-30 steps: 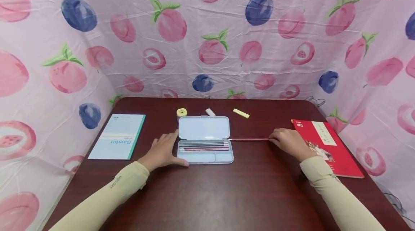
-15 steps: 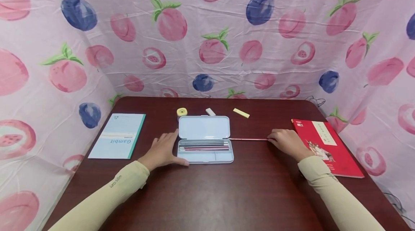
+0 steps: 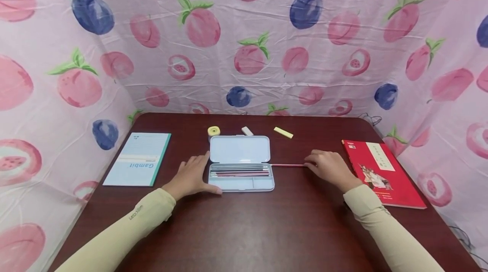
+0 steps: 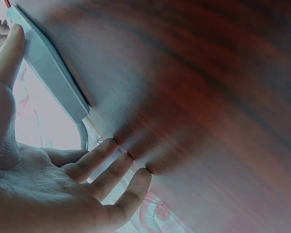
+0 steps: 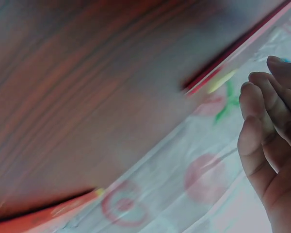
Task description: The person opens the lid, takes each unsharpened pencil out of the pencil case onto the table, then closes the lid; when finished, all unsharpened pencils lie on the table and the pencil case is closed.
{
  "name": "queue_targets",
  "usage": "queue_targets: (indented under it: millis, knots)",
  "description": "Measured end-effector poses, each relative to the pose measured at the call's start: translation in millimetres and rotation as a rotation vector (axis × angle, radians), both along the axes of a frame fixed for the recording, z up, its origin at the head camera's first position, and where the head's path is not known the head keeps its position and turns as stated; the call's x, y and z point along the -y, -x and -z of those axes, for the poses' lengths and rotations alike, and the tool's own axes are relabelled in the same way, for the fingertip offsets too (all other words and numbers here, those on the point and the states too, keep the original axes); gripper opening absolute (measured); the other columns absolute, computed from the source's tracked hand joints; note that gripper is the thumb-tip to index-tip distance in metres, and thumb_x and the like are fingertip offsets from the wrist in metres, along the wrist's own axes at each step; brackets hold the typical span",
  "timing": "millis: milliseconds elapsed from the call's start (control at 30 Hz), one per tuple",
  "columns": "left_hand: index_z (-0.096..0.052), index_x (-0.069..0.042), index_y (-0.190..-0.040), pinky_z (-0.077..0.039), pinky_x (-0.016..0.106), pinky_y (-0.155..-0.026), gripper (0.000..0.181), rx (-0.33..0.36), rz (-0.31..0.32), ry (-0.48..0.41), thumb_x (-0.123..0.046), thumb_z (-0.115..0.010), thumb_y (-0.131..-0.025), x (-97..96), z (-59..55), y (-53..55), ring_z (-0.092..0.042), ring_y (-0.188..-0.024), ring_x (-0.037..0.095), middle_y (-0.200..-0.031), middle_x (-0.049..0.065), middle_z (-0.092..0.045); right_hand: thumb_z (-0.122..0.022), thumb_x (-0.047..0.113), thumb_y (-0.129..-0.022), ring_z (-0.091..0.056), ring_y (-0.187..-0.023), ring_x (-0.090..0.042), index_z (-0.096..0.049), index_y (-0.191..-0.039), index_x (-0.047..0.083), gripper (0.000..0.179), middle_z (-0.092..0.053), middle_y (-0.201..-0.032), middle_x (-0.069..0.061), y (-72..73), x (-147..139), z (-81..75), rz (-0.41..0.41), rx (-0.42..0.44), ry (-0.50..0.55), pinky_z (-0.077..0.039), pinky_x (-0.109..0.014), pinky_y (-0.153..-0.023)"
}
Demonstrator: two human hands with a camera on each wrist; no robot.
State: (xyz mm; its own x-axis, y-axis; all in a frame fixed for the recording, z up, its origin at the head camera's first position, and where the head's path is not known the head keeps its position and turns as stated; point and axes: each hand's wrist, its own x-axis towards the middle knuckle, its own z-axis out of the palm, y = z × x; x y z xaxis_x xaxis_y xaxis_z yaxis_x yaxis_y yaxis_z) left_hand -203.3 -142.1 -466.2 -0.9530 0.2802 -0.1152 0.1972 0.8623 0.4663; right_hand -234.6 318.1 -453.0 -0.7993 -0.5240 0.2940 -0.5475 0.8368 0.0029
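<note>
An open pale blue pencil case (image 3: 234, 184) stands mid-table, its lid tilted up at the back. Several pencils (image 3: 239, 170) lie in its rear compartment. My left hand (image 3: 190, 176) is at the case's left side with fingers spread; its thumb reaches the front corner. In the left wrist view, the other fingertips (image 4: 140, 179) rest on the table. A thin red pencil (image 3: 286, 165) lies on the table at the case's right. Over its right end is my right hand (image 3: 329, 169); in the right wrist view, a gap shows between its loosely bent fingers (image 5: 252, 136) and the pencil.
Behind the case are a yellow tape-like roll (image 3: 214, 131), a white eraser (image 3: 247, 131) and a yellow strip (image 3: 283, 132). A light blue notebook (image 3: 137, 159) lies at the left, a red book (image 3: 385, 174) at the right. A fruit-print curtain (image 3: 244, 51) surrounds the table.
My right hand has moved left along the red pencil, covering more of it. The left hand and the case stay in place.
</note>
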Motion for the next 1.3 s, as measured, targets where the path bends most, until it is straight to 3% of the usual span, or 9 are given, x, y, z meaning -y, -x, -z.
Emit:
queue_targets:
  millis: [333,667,967,1300]
  knots:
    - [-0.021,-0.006,-0.170,-0.031,0.065,-0.123,0.142,0.002,0.000,0.001,-0.076,-0.089,-0.067,0.4,-0.3,0.2,-0.037,-0.155,0.038,-0.172,0.016,-0.039,-0.090,0.019,-0.086,-0.072,-0.075,-0.014,-0.084,-0.097,0.015,0.013,-0.076,-0.087,0.002,-10.5,57.7,-9.7,-0.027,0.066,0.055,-0.063,-0.037,-0.073]
    - [-0.022,-0.005,-0.170,-0.031,0.065,-0.123,0.142,-0.005,0.002,0.007,-0.075,-0.089,-0.067,0.6,-0.3,-0.1,-0.038,-0.155,0.038,-0.171,0.016,-0.040,-0.087,0.017,-0.089,-0.070,-0.075,-0.012,-0.084,-0.100,0.014,0.011,-0.077,-0.090,0.003,-6.5,98.4,-6.4,-0.122,0.064,0.068,-0.061,-0.035,-0.070]
    - [-0.021,-0.004,-0.170,-0.032,0.066,-0.121,0.143,-0.010,0.007,0.017,-0.075,-0.090,-0.067,-0.1,0.8,0.8,-0.039,-0.154,0.039,-0.171,0.017,-0.040,-0.084,0.017,-0.091,-0.072,-0.079,-0.012,-0.083,-0.101,0.013,0.011,-0.079,-0.096,0.000,0.4,119.1,-0.5,-0.152,0.115,0.004,-0.062,-0.035,-0.074]
    - [-0.021,-0.006,-0.170,-0.031,0.065,-0.123,0.142,0.001,0.005,0.021,-0.075,-0.089,-0.067,-0.7,-0.9,0.3,-0.038,-0.155,0.037,-0.172,0.015,-0.039,-0.084,0.017,-0.092,-0.069,-0.074,-0.012,-0.082,-0.096,0.013,0.006,-0.077,-0.088,0.001,6.6,126.6,-0.3,-0.152,0.135,-0.057,-0.061,-0.035,-0.070]
